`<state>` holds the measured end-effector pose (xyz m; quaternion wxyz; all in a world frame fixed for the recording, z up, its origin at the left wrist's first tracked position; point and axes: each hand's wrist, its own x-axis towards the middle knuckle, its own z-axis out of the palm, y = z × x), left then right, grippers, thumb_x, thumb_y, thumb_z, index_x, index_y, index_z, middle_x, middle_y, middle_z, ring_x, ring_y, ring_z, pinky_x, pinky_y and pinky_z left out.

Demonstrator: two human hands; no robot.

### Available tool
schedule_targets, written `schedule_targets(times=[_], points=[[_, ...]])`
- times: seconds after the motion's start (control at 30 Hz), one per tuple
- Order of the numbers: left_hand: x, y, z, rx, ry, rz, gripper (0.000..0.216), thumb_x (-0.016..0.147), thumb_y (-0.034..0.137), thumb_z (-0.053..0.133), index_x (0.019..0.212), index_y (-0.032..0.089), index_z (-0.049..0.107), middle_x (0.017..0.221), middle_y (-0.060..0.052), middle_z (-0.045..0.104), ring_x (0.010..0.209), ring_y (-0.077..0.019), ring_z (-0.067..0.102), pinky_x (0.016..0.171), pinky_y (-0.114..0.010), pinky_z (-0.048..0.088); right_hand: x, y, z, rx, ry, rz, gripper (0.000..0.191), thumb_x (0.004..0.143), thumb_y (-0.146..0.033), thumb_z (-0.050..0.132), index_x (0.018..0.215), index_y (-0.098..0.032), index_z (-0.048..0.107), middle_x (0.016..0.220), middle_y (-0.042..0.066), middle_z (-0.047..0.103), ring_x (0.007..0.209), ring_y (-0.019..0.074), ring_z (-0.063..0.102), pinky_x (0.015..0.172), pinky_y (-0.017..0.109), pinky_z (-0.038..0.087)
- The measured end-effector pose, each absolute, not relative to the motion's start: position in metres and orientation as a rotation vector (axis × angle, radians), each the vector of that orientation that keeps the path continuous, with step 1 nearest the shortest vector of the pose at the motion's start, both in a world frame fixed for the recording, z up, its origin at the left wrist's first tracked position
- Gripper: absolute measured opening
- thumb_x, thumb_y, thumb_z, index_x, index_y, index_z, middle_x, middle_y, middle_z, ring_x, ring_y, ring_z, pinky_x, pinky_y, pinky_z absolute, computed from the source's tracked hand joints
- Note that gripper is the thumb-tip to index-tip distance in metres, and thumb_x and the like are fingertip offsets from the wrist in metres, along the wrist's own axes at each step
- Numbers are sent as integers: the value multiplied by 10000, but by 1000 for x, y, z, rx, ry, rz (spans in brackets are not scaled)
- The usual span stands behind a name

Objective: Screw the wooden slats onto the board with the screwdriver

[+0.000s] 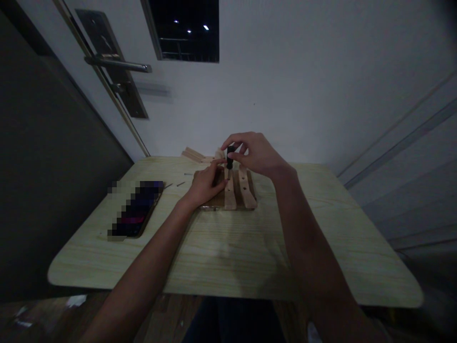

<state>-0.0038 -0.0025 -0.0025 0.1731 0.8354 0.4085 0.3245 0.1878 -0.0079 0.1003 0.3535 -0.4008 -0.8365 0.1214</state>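
Note:
My right hand point(257, 155) comes in from the right, its fingers closed around the black handle of a small screwdriver point(230, 153). The screwdriver stands upright, its shaft pointing down onto a pale wooden strip point(230, 199) with holes in it. From the left, my left hand point(207, 183) grips that strip, thumb and forefinger on either side of the screwdriver's tip. A second holed wooden strip point(245, 190) lies to the right. Both strips rest on a flat brown board point(212, 206), partly covered by my left hand. Whatever is under the screwdriver's tip is too small to make out.
Loose wooden pieces point(193, 154) lie behind my hands. Several thin screws point(181, 184) are scattered left of the board, near a phone point(137, 212). All this is on a light wood-grain table point(321, 247) against a white door with a metal handle point(121, 64).

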Motion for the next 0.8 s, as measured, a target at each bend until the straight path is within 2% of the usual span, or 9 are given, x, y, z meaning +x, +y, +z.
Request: schedule_targets(times=[0.27, 0.4, 0.5, 0.63, 0.73, 0.8], points=[[-3, -3, -2, 2385, 1170, 926, 560, 887, 395, 602, 1381, 248, 382, 1275, -122, 693, 1125, -300, 691, 932, -470, 538, 186, -5, 97, -1169, -2104, 197, 75, 761, -180, 730, 832, -172, 707, 764, 8, 670, 693, 139, 579, 732, 290, 437], [-3, -3, -3, 2394, 1189, 904, 584, 894, 421, 596, 1398, 241, 361, 1272, -123, 695, 1107, -310, 696, 902, -468, 543, 186, -4, 98, -1130, -2112, 251, 110, 761, -225, 770, 813, -165, 694, 852, 28, 695, 686, 131, 579, 714, 289, 442], [-3, -2, -4, 2387, 1197, 897, 592, 893, 426, 595, 1402, 239, 356, 1278, -122, 692, 1099, -312, 697, 892, -467, 544, 185, -4, 100, -1049, -2148, 306, 62, 784, -167, 723, 846, -168, 717, 901, 36, 724, 717, 134, 608, 719, 279, 465], [-3, -1, -4, 2394, 1187, 905, 584, 891, 436, 593, 1392, 247, 362, 1286, -105, 688, 1166, -310, 671, 943, -464, 530, 186, -4, 97, -1022, -2192, 311, 174, 812, -113, 616, 893, -168, 760, 914, 53, 754, 745, 144, 637, 750, 285, 498], [-3, -3, -3, 2383, 1187, 902, 568, 888, 427, 589, 1380, 238, 376, 1281, -108, 690, 1208, -310, 653, 978, -467, 518, 189, -3, 95, -1003, -2212, 297, 344, 810, -57, 540, 1036, -175, 772, 1025, 71, 764, 828, 161, 659, 790, 298, 504], [-2, -4, -1, 2372, 1183, 904, 559, 887, 411, 590, 1373, 232, 383, 1289, -114, 687, 1203, -306, 657, 974, -462, 521, 191, -3, 95, -996, -2215, 288, 390, 805, -35, 521, 1072, -175, 768, 1042, 72, 763, 842, 163, 658, 805, 303, 499]])
